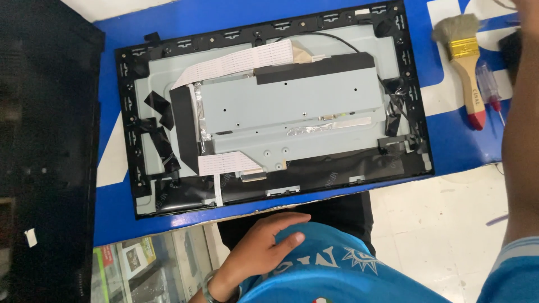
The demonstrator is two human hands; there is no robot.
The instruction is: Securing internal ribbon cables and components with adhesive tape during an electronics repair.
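An opened flat-screen monitor (407, 84) lies face down on the blue table (455, 148), its back cover off. A grey metal shield (292, 106) covers its middle, with white flat ribbon cables (236, 62) and strips of black tape around it. My left hand (264, 247) rests on my blue shirt just below the table's front edge, fingers loosely apart and holding nothing. A bracelet sits on that wrist. My right forearm (522, 140) runs up the right edge of the view, and the hand itself is cut off at the top corner.
A paintbrush (466, 62) with a wooden handle and a clear-handled screwdriver (491, 90) lie on the table right of the monitor. A large black panel (45, 140) stands at the left. Below are a glass display case (146, 264) and a tiled floor (438, 235).
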